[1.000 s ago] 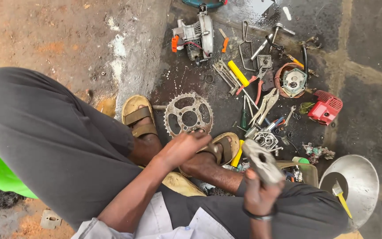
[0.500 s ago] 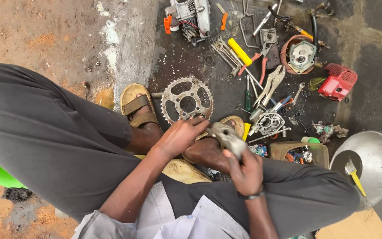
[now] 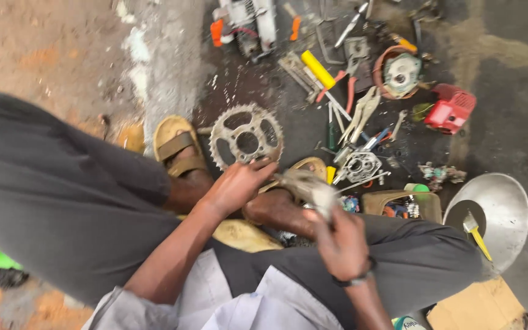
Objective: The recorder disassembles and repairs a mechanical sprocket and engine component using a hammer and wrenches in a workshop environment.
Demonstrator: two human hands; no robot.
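Holding a grey metal part [image 3: 305, 186] in our right hand [image 3: 340, 241], long axis running roughly from lower right up to upper left, free end pointing toward the left hand [image 3: 236, 186] and the sprocket [image 3: 245, 137]. Part is motion-blurred; looks like dull, grimy cast metal, irregular and lumpy in outline, finer detail not readable. It sits above our crossed ankles, just over the sandalled foot [image 3: 276, 208]. Right grip is clamped on the near end of the part, fingers curled around it, wrist bent up, a band on the wrist. Left hand reaches forward, palm down, fingers loosely bent, fingertips at the far end of the part and right by the lower edge of the sprocket; we cannot tell if that grip is closed on anything or just touching. Sprocket is flat, round, toothed steel with cut-out windows, lying on the dark oily floor [image 3: 520, 128] beside the other tan strapped sandal [image 3: 177, 146]. Further out: a yellow-handled tool [image 3: 318, 69], a cluster of bare-metal spanners and pliers [image 3: 359, 116], a small round toothed silver housing [image 3: 362, 166], a red plastic cover [image 3: 452, 108], a round coil-like unit in an orange ring [image 3: 400, 73]. To the right, a shiny metal bowl [image 3: 502, 201] with a yellow-handled brush [image 3: 476, 233] in it. We sit low, grey trousers, knees spread.
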